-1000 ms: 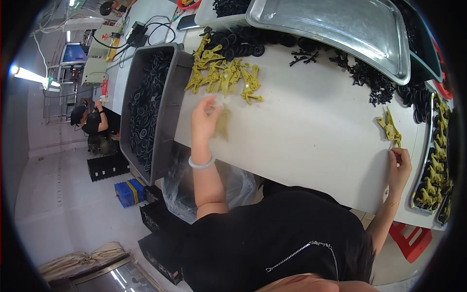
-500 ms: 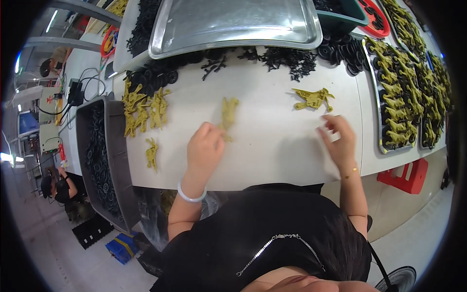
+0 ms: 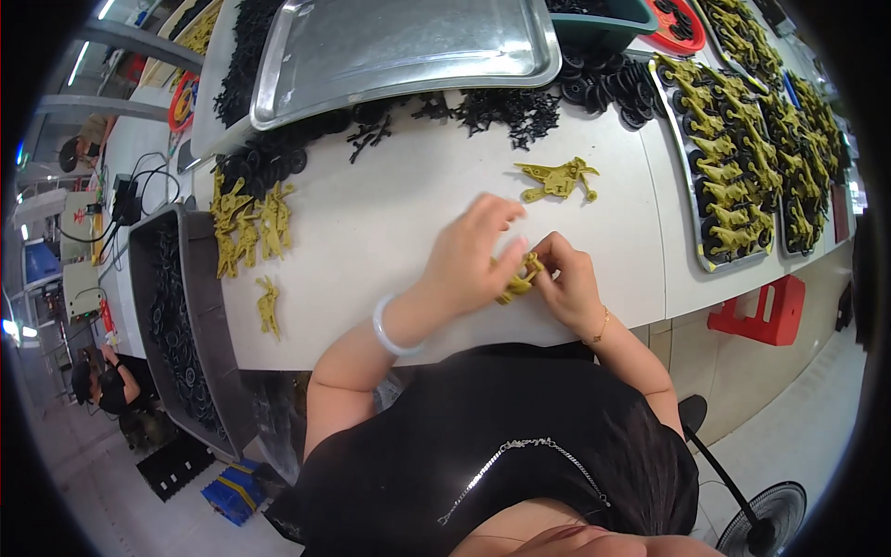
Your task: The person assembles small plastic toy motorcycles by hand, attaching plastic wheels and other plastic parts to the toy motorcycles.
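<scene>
In front of my body, a yellow plastic toy part (image 3: 520,284) is pinched in my right hand (image 3: 570,286). My left hand (image 3: 469,258) reaches over from the left, its fingers and thumb apart, and covers some of that part. Whether the left thumb touches it I cannot tell. Beyond both hands lies another yellow part (image 3: 559,178), flat on the white table. A cluster of similar yellow pieces (image 3: 246,223) sits at the left, with a single yellow piece (image 3: 268,306) nearer me.
A metal tray (image 3: 408,56) stands at the back, above heaps of black wheels (image 3: 608,88) and small black pieces (image 3: 506,116). Filled trays (image 3: 701,251) of yellow toys with wheels line the right. A grey bin (image 3: 209,325) holds black parts; a red stool (image 3: 766,311) stands below.
My left hand has carried a yellow part rightward to my right hand, which now pinches it. The hands have come together, and the view has shifted slightly.
</scene>
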Demonstrator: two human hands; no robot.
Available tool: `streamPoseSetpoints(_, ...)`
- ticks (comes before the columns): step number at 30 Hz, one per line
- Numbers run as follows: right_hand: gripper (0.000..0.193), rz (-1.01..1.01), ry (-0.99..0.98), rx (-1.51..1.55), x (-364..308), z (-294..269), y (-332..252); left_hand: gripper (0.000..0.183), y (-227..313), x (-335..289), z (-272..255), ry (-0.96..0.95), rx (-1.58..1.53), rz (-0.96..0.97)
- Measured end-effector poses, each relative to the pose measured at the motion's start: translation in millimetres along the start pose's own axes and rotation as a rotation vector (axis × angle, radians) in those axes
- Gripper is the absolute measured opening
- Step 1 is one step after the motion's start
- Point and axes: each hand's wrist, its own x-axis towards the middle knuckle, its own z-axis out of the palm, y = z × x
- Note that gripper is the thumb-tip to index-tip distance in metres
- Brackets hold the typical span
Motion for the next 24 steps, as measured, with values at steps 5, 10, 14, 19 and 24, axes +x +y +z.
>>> streamPoseSetpoints(5,0.010,0.171,-0.030,-0.139,-3.7,-19.6,12.8,0.034,-19.3,-12.5,35.5,-0.215,0.094,0.129)
streamPoseSetpoints(10,0.033,0.077,0.049,-0.083,-4.7,-21.5,8.8,0.034,-31.6,8.2,36.6,-0.321,-0.282,-0.279)
streamPoseSetpoints(14,0.044,-0.235,0.060,-0.324,-8.8,-25.7,13.3,0.029,-42.0,14.2,42.0,-0.368,-0.500,-0.434)
streamPoseSetpoints(19,0.032,-0.255,0.067,-0.341,-9.4,-29.5,12.8,0.022,-55.0,9.5,49.5,-0.146,-0.454,-0.381)
streamPoseSetpoints(24,0.018,-0.083,0.099,-0.397,-15.0,-42.7,17.3,0.018,-3.6,14.6,35.2,-0.024,0.336,0.520)
